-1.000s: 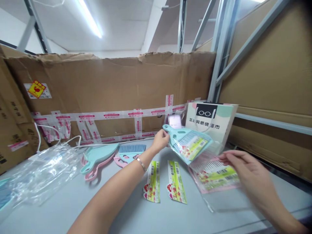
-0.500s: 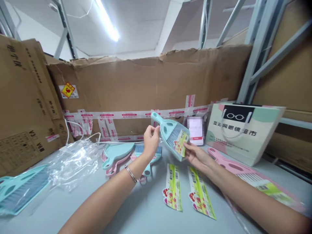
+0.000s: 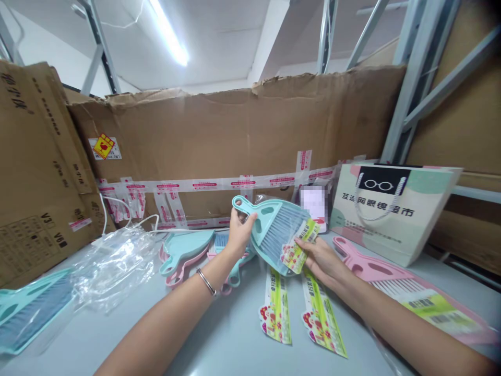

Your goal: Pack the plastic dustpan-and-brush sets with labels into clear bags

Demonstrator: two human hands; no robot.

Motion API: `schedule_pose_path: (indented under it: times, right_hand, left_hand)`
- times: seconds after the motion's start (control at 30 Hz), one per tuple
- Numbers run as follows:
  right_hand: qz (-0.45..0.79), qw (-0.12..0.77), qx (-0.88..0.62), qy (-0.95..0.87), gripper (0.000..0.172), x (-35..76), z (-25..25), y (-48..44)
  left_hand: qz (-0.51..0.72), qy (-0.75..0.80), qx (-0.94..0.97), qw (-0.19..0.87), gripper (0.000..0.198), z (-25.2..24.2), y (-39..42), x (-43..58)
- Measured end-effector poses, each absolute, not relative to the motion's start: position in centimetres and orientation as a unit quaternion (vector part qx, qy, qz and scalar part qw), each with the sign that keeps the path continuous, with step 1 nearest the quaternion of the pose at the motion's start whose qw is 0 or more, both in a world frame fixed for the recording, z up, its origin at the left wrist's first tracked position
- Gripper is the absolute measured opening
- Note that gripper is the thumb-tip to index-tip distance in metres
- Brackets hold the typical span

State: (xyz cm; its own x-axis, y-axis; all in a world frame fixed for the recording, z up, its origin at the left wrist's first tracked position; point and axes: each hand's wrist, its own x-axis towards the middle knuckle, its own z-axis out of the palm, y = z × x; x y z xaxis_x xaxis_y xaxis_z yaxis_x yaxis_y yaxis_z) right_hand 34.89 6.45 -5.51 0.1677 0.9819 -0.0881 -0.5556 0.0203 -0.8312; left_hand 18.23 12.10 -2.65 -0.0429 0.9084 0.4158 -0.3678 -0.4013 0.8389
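Held up in front of me is a teal dustpan and brush set [image 3: 270,224], its blue-grey bristles lying in the pan. My left hand [image 3: 239,232] is closed round it near the handle, thumb on top. With my right hand [image 3: 319,256] I grip the lower right edge, where a yellow-green label card [image 3: 299,249] crosses the bristles. Two similar cards, a left label card [image 3: 277,313] and a right label card [image 3: 323,318], lie on the table below, their top ends partly covered by the pan.
Teal and pink dustpans [image 3: 188,248] and brushes [image 3: 237,271] lie behind my left forearm. Clear plastic bags [image 3: 117,261] and another teal set [image 3: 35,305] are at left. A pink set [image 3: 407,287], a paper bag [image 3: 391,219] and a phone [image 3: 313,201] stand or lie right. Cardboard [image 3: 219,136] walls the back.
The teal set has turned its bristled face more toward me and come slightly lower. My left hand has closed on its handle end; before, it was at the pan's left edge.
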Motion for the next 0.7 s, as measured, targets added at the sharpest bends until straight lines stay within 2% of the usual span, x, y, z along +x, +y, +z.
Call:
schedule_pose_path:
  times: [0.17, 0.23, 0.7]
  right_hand:
    - [0.579, 0.639, -0.419, -0.285, 0.017, 34.4, -5.5, 6.1]
    - [0.576, 0.637, -0.419, -0.294, 0.015, 34.2, -5.6, 6.0]
    - [0.546, 0.676, -0.409, -0.278, 0.037, 33.4, -5.9, 6.4]
  left_hand:
    - [0.728, 0.318, 0.417, 0.441, 0.034, -3.2, 12.1, 18.5]
    - [0.731, 0.333, 0.387, 0.452, 0.035, -3.4, 12.1, 18.6]
    - [0.755, 0.35, 0.311, 0.459, 0.053, -2.0, 10.1, 19.7]
